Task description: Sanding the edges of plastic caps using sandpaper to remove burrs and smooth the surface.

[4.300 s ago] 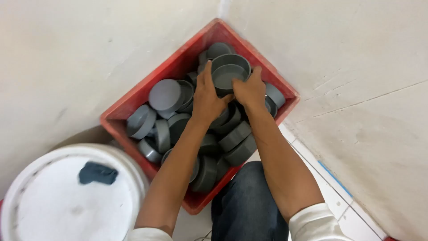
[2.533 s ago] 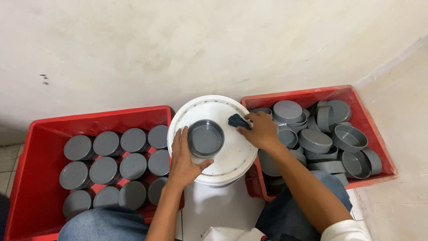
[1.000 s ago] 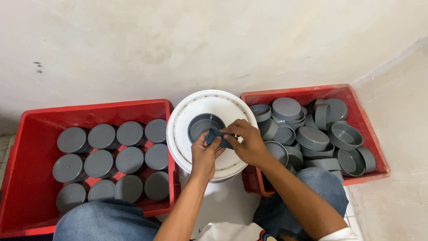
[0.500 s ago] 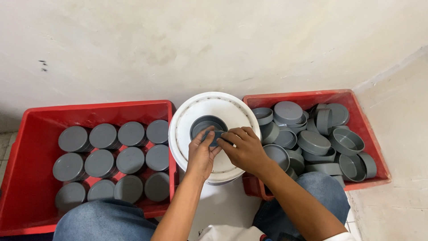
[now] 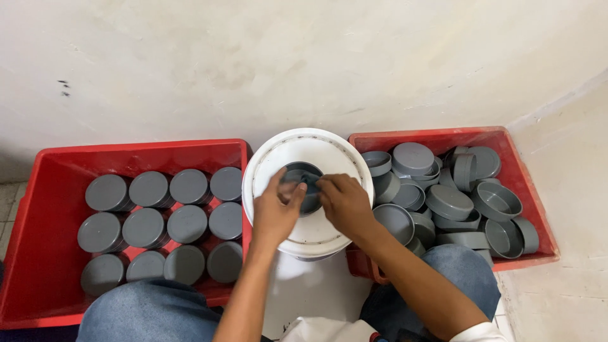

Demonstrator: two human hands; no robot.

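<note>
A white bucket [image 5: 308, 190] is standing upside down against the wall, its flat top facing up. On that top a grey cap [image 5: 303, 185] is lying open side up. The left hand [image 5: 277, 212] is steadying the cap from the left, and the right hand [image 5: 344, 202] is pressing a small dark cloth [image 5: 308, 178] into it. Left of the bucket, a red crate [image 5: 44, 190] is holding caps in neat rows. Right of the bucket, another red crate [image 5: 519, 177] is holding caps in a loose heap.

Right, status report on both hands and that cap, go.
Left hand steadying grey cap on white bucket lid. Right hand pressing dark cloth inside it. Nothing in the way.
</note>
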